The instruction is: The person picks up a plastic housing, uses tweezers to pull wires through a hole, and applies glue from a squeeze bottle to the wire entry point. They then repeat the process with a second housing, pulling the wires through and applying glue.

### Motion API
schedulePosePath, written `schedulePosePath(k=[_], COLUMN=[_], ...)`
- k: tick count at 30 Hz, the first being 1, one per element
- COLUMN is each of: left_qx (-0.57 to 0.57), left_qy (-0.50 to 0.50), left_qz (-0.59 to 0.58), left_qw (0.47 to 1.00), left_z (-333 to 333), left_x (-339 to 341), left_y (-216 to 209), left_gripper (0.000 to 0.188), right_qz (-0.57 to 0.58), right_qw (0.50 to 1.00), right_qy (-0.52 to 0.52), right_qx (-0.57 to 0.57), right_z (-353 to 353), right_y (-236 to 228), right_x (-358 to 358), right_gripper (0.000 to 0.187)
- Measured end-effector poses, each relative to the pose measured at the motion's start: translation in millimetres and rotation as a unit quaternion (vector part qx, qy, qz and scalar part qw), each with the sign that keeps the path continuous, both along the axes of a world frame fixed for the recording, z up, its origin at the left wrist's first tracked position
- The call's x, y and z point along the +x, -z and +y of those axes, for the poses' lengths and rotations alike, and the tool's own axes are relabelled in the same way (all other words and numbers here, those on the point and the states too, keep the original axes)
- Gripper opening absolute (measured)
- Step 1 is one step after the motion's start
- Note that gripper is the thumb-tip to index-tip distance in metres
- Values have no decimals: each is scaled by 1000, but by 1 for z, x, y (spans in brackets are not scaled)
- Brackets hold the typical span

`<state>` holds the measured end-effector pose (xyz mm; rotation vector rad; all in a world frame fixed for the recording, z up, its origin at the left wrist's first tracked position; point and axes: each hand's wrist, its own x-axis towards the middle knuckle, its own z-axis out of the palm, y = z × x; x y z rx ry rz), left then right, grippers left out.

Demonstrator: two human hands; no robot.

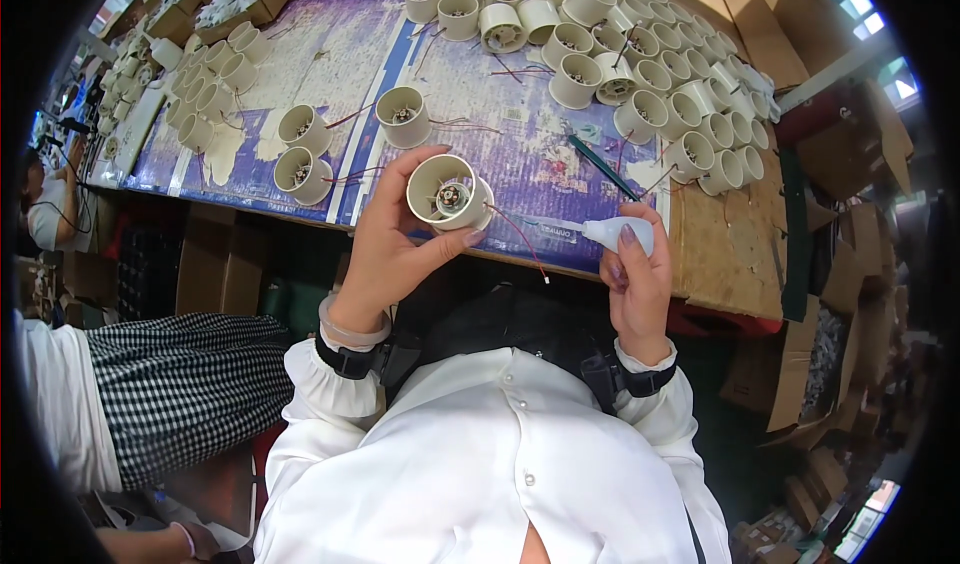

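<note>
My left hand (385, 249) is wrapped round a cream plastic cylindrical housing (474, 192), its open end tilted towards me. Inside the housing a small motor (451, 200) with copper windings shows, and a thin red wire (522, 236) with a white plug hangs from its right side. In my right hand (640, 289) is a small translucent white squeeze bottle (612, 231), its nozzle pointing left, apart from the housing. Just beyond the bottle, a dark green pen-like tool (600, 167) lies on the table.
Similar housings with wires stand on the worn purple-and-white tabletop (500, 129): a few near my left hand, such as one housing (403, 129), and a dense cluster (655, 84) at the far right. Cardboard boxes (255, 9) sit at the back left. Another person (180, 384) is at my left.
</note>
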<state>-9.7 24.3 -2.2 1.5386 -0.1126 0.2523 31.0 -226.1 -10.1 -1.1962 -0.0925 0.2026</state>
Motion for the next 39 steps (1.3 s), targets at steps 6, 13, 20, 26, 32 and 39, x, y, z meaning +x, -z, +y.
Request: schedulePosePath(k=[6,13,20,26,32,39], left_qx=[2,18,132,147,160,192], left_qy=[-1,-10,-40,-47,-49,-66], left_qz=[-9,-10,-54,-66,-66,-86], left_qw=[1000,1000,989,986,984,975], left_z=[0,-1,-2,-4,-4,-5], left_x=[0,-1,-3,-4,-6,-6], left_y=[1,1,1,4,4,6], left_gripper=[69,71,68,67,66,65], right_qz=[-2,0,-18,-19,-46,-94], right_qw=[1000,1000,999,998,993,983], right_qy=[-4,-8,-4,-5,-6,21], right_qx=[-5,-7,-48,-63,-113,-159], right_z=[1,2,0,-4,-8,-3], right_y=[1,0,-1,-3,-7,-12], right_x=[0,0,0,-1,-3,-8], right_gripper=[27,28,28,29,32,34])
